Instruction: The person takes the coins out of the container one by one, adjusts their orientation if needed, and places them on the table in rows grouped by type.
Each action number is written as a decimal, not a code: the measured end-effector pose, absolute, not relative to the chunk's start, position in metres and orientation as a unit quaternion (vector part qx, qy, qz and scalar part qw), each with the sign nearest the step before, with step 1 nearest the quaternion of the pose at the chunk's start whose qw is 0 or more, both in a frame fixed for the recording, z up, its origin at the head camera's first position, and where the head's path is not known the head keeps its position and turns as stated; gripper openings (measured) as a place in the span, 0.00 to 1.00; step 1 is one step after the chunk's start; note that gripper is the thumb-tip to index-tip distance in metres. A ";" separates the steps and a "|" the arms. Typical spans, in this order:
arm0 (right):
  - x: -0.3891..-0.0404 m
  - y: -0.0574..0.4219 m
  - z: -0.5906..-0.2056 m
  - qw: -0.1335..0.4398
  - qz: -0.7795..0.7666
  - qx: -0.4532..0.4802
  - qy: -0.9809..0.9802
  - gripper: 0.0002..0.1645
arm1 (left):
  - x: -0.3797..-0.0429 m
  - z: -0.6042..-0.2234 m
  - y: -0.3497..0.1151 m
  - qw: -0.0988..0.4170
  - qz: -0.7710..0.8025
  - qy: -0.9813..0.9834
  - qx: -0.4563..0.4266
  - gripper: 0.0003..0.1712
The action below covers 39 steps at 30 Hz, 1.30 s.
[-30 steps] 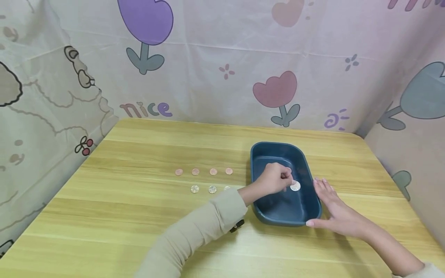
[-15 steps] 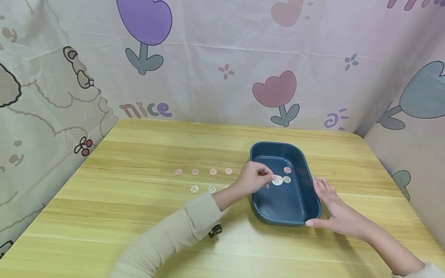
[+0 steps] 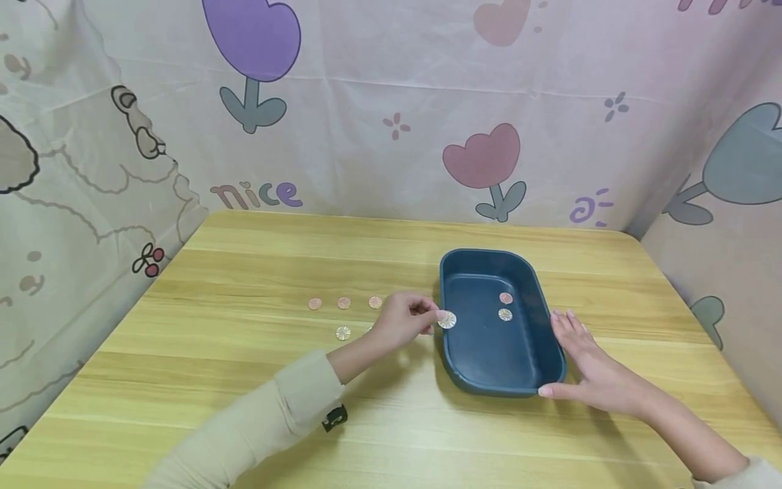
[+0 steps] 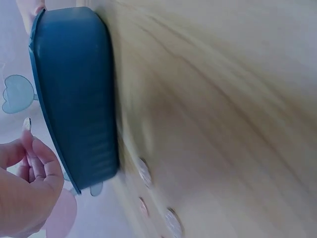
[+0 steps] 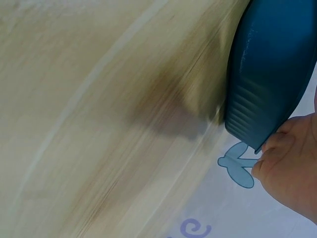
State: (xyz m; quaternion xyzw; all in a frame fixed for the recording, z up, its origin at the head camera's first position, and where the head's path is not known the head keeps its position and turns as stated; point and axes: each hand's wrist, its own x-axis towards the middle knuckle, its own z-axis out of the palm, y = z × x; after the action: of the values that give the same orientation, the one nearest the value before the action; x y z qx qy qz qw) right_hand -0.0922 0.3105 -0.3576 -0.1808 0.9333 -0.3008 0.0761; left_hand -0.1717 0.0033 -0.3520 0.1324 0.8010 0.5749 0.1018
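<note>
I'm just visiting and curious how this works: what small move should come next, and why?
Probably carry the pinched silvery coin clear of the blue tray and lay it beside the row of silvery coins on the table: the left hand has brought it from over the tray's middle to the rim nearest that row.

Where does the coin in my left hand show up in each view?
Head: the coin is right of and below centre, in your left hand.
Left wrist: the coin is far left, about mid-height.
Right wrist: not in it.
Shared landmark: the blue container, in all three views.
</note>
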 end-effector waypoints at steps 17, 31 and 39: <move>-0.093 0.310 -0.357 0.077 -0.300 -0.181 0.933 0.67 | -0.166 -0.367 -0.072 0.068 0.540 0.832 0.109 0.08; -0.093 0.311 -0.357 0.079 -0.298 -0.182 0.934 0.66 | -0.164 -0.378 -0.131 0.057 0.462 0.884 0.042 0.09; -0.092 0.310 -0.358 0.077 -0.296 -0.183 0.934 0.66 | -0.162 -0.384 -0.159 0.067 0.384 0.920 0.031 0.11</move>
State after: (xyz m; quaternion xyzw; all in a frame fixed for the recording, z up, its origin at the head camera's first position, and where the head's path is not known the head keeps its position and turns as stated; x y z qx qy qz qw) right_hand -0.0924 0.3103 -0.3576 -0.1833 0.9343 -0.2957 0.0774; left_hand -0.1624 -0.1588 -0.3835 0.0311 0.9204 0.3839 0.0672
